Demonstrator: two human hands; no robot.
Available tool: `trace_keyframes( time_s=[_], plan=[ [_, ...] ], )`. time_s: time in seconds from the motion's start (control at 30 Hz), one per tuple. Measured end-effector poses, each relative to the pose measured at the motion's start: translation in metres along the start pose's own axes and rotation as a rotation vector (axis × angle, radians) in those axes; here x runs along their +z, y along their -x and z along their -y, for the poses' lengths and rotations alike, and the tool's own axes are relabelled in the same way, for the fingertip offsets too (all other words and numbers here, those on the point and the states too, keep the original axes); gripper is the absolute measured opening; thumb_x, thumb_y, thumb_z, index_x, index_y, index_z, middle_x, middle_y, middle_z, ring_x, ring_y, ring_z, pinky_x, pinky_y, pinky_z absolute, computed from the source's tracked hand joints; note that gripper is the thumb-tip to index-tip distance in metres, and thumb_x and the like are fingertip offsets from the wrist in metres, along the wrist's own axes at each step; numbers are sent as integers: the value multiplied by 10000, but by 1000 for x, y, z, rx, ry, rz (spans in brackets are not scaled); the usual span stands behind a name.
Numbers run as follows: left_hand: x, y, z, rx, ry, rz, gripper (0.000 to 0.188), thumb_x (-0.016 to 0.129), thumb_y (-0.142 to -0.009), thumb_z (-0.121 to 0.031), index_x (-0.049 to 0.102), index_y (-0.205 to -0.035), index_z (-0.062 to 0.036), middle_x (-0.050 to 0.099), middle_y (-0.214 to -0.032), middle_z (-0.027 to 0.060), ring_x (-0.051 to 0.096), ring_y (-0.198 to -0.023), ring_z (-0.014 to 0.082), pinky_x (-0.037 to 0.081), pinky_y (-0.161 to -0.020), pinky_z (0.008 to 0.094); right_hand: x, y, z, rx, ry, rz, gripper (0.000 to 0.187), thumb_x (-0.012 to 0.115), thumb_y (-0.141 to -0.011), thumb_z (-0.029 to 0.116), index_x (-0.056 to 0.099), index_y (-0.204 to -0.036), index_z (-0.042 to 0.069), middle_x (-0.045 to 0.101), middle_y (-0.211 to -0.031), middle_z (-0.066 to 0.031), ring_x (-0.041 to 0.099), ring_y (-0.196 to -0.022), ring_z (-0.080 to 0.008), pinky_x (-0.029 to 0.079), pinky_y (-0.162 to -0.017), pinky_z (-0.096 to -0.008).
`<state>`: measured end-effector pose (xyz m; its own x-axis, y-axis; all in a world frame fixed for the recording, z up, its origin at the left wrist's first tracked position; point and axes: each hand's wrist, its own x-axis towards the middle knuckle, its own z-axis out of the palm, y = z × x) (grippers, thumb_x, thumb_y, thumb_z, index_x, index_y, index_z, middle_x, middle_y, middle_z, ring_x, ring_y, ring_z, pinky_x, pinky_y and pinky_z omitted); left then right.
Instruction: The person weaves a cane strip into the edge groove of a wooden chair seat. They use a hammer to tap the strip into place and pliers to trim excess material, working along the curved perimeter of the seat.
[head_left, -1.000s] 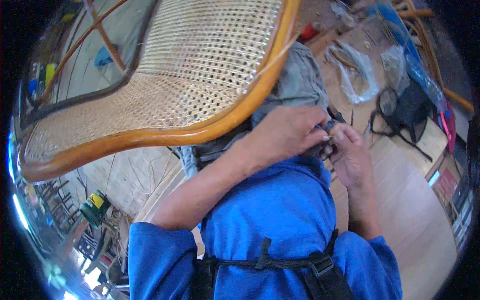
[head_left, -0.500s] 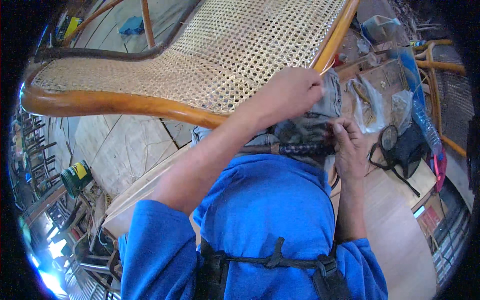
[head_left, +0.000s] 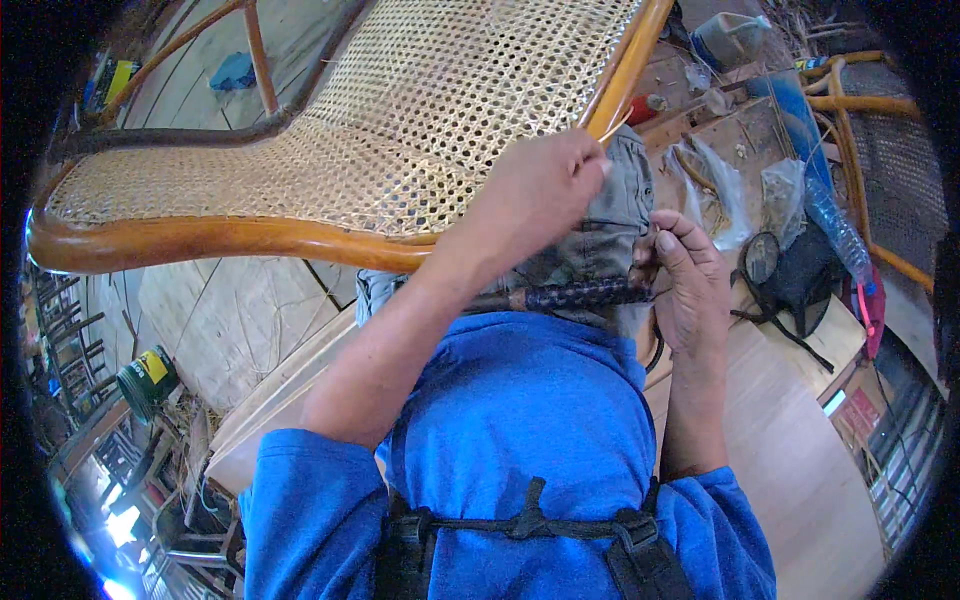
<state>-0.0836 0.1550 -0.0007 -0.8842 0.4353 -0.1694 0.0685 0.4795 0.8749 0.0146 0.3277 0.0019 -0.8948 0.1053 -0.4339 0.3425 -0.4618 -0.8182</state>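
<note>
A chair with a woven cane panel [head_left: 430, 110] and an orange-brown wooden frame [head_left: 220, 243] lies across my lap. My left hand [head_left: 545, 180] is closed near the frame's right rail, on a thin pale cane strand [head_left: 622, 122] that shows just past the fingers. My right hand [head_left: 692, 275] is closed in a pinch by my right thigh; what sits between thumb and fingers is too small to make out. Across my lap, below the left hand, lies a tool with a dark wrapped handle [head_left: 585, 292], its right end close to the right hand.
On the right are clear plastic bags [head_left: 722, 195], a plastic bottle [head_left: 840, 230], a black bag with a strap [head_left: 800, 275] and another cane chair [head_left: 890, 150]. A grey jug [head_left: 728, 42] stands at the far right. A dark green can [head_left: 147, 380] is at left, near wooden sticks.
The chair and surroundings have shifted left in the view. My left hand, still closed, appears slightly farther left; my right hand keeps its pinch near the thigh.
</note>
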Motion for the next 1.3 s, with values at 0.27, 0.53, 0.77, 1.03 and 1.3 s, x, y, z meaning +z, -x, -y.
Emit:
trace_keyframes(
  time_s=[0.27, 0.53, 0.77, 1.03, 1.3],
  plan=[
    [-17, -65, 16, 56, -472, 447, 352, 609, -735, -357, 652, -734, -8, 618, -667, 169, 604, -627, 310, 458, -599, 421, 28, -16, -1, -162, 494, 34, 143, 569, -842, 16, 581, -984, 14, 623, -844, -42, 599, -770, -117, 481, -667, -236],
    [-9, -83, 31, 217, -478, 522, 246, 620, -650, -251, 650, -754, -30, 627, -683, 155, 586, -593, 281, 450, -567, 401, 57, -35, -10, -391, 979, 204, 151, 535, -812, -48, 607, -928, 15, 639, -857, -65, 593, -805, -145, 475, -737, -270],
    [-14, -90, 43, 284, -409, 457, 210, 648, -657, -210, 646, -768, -33, 631, -682, 138, 587, -600, 253, 446, -566, 390, 67, -50, -21, -457, 1154, 213, 137, 570, -802, -33, 625, -905, 39, 658, -844, -69, 617, -802, -146, 484, -720, -272],
    [-13, -94, 48, 188, -333, 511, 265, 703, -673, -276, 663, -783, -38, 631, -655, 96, 566, -560, 213, 441, -524, 370, 73, -58, -27, -455, 1320, 178, 135, 623, -792, 34, 632, -923, 65, 668, -844, -64, 618, -787, -148, 478, -732, -282],
    [-11, -100, 52, 133, -274, 505, 293, 735, -672, -313, 667, -797, -57, 643, -684, 82, 579, -599, 196, 453, -563, 367, 75, -61, -31, -479, 1394, 209, 125, 611, -804, 33, 629, -927, 50, 652, -854, -52, 603, -798, -149, 475, -734, -282]
  ],
)
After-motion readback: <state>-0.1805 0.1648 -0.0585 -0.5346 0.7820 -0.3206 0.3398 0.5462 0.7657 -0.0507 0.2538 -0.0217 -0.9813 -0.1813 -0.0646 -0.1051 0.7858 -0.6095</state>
